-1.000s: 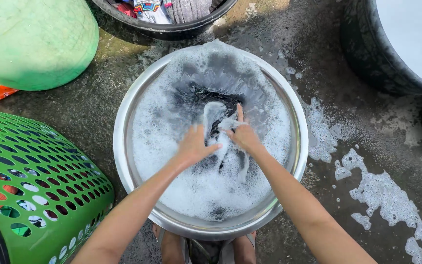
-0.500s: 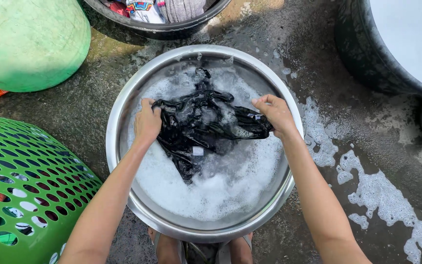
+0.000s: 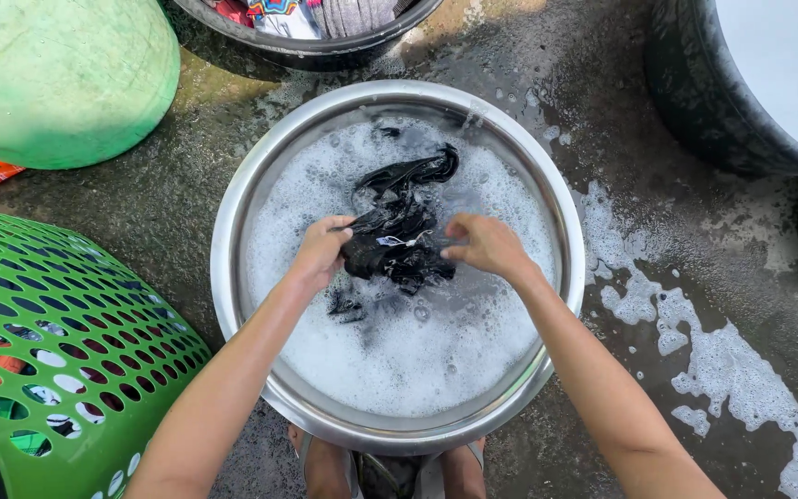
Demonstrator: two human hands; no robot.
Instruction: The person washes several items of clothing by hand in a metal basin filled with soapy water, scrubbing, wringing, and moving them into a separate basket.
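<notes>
A wet, dark concrete floor (image 3: 187,199) is glistening in sunlight, streaked with patches of white foam (image 3: 695,360) to the right, as a person is crouching over a wide round metal basin (image 3: 233,212) filled with soapy water. Both bare hands are working inside the basin: the left hand (image 3: 320,251) is closing into a fist on the left edge of a soaked black garment (image 3: 399,242), its fingers (image 3: 336,233) curling tight around a fold of the fabric, while the right hand (image 3: 487,248) is pressing in from the right, its fingers (image 3: 459,251) bending toward the cloth and pinching its near edge. The garment is lying bunched in the middle of the basin, partly lifted out of the suds between the two hands, with one twisted end trailing away toward the far rim and a small pale tag showing on its surface. Thick white lather is covering most of the water around it. A green plastic laundry basket (image 3: 57,342) with oval holes is standing just beside the basin at lower left, coloured clothes showing through its wall. A large pale green rounded container (image 3: 57,79) is sitting at upper left, a dark tub of clothes (image 3: 325,28) is standing beyond the basin, and a big dark barrel (image 3: 695,102) is occupying the upper right corner.
</notes>
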